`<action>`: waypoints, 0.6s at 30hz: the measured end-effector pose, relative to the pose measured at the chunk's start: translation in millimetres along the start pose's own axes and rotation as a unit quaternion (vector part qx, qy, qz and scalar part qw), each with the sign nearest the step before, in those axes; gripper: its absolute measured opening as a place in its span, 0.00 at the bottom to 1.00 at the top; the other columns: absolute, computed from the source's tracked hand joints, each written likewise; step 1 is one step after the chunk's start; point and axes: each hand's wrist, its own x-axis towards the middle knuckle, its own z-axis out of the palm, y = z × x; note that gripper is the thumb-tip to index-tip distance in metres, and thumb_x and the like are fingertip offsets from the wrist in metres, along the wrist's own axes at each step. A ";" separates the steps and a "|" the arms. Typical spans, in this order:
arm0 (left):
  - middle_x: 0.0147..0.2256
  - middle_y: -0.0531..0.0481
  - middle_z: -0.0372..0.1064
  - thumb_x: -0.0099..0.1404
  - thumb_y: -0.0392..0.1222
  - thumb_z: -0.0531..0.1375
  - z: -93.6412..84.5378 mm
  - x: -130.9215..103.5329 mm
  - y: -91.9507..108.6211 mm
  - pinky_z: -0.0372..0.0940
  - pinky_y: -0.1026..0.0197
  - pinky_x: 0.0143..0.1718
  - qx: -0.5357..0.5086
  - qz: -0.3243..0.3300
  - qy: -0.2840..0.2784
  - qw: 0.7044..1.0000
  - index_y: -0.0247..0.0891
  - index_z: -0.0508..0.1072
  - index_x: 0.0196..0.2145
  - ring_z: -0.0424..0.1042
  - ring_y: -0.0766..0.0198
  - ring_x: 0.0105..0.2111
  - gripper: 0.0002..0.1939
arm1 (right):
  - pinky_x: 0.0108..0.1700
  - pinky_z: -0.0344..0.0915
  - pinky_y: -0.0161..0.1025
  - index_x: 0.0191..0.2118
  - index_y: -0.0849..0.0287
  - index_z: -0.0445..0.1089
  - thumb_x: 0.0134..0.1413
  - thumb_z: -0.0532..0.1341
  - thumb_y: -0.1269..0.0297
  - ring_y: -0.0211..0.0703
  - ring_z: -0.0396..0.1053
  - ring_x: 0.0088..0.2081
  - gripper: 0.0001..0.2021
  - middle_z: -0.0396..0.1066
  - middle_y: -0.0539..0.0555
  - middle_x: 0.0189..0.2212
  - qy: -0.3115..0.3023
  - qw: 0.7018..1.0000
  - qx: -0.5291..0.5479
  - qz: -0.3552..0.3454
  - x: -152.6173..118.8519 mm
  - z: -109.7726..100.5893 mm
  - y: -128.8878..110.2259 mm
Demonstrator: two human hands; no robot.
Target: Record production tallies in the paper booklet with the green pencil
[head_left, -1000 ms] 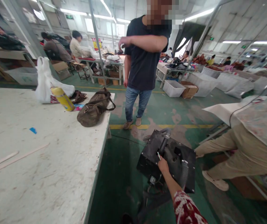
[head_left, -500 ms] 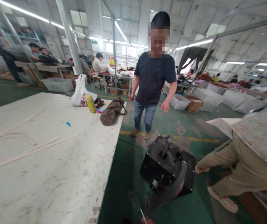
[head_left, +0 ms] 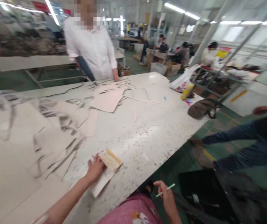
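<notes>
On the white worktop (head_left: 147, 137), the left hand (head_left: 95, 168) lies open and flat on a pale folded piece (head_left: 105, 174) with a yellowish edge, near the front rim. Rightward, below the edge, the right hand (head_left: 167, 196) pinches a thin green stick (head_left: 166, 190) between its fingers. No lettering is readable; everything is blurred.

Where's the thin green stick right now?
In the head view the thin green stick is pinched in the right hand, low and right of centre, off the white table's near edge and just left of the black machine on the floor.
</notes>
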 end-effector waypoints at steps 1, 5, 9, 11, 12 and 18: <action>0.59 0.43 0.50 0.61 0.43 0.56 7.9 -15.4 -17.7 0.48 0.33 0.54 -0.006 -0.013 -0.008 1.000 0.40 0.65 0.49 0.46 0.45 0.59 0.18 | 0.25 0.57 0.35 0.31 0.59 0.70 0.56 0.42 0.44 0.39 0.59 0.21 0.27 0.55 0.48 0.16 -0.043 0.999 0.002 -0.015 -2.8 10.0 -18.0; 0.61 0.40 0.45 0.59 0.38 0.54 26.5 -27.3 -41.9 0.42 0.26 0.51 -0.033 -0.005 -0.015 0.999 0.44 0.68 0.48 0.38 0.40 0.61 0.18 | 0.29 0.60 0.34 0.31 0.60 0.69 0.57 0.47 0.50 0.39 0.62 0.26 0.20 0.64 0.50 0.22 -0.223 0.971 -0.007 -0.086 -12.5 53.0 -92.1; 0.62 0.36 0.40 0.57 0.36 0.55 35.8 -15.7 -40.7 0.39 0.24 0.49 -0.055 0.016 0.002 0.998 0.44 0.58 0.56 0.38 0.37 0.61 0.28 | 0.42 0.64 0.35 0.39 0.58 0.70 0.58 0.51 0.60 0.40 0.68 0.38 0.13 0.71 0.54 0.35 -0.361 0.900 -0.040 -0.241 -8.1 106.7 -127.5; 0.62 0.36 0.38 0.57 0.37 0.55 40.4 -15.1 -42.5 0.37 0.23 0.49 -0.066 0.026 0.009 0.997 0.45 0.57 0.57 0.37 0.37 0.61 0.29 | 0.46 0.64 0.36 0.41 0.57 0.70 0.58 0.52 0.64 0.40 0.67 0.42 0.11 0.71 0.54 0.38 -0.383 0.856 -0.073 -0.340 0.7 133.3 -122.6; 0.63 0.37 0.38 0.58 0.38 0.55 42.4 -15.9 -44.2 0.37 0.24 0.50 -0.073 0.032 0.011 0.997 0.46 0.57 0.57 0.37 0.37 0.61 0.28 | 0.48 0.64 0.37 0.42 0.57 0.69 0.59 0.52 0.65 0.40 0.67 0.43 0.11 0.71 0.54 0.40 -0.378 0.843 -0.088 -0.373 5.7 144.5 -116.1; 0.63 0.45 0.38 0.60 0.42 0.56 48.7 -22.1 -54.4 0.33 0.26 0.53 -0.105 0.065 0.013 0.992 0.54 0.58 0.55 0.34 0.41 0.62 0.25 | 0.57 0.56 0.52 0.52 0.62 0.61 0.57 0.49 0.72 0.47 0.57 0.54 0.17 0.62 0.62 0.50 -0.286 0.853 -0.131 -0.417 30.8 166.9 -73.0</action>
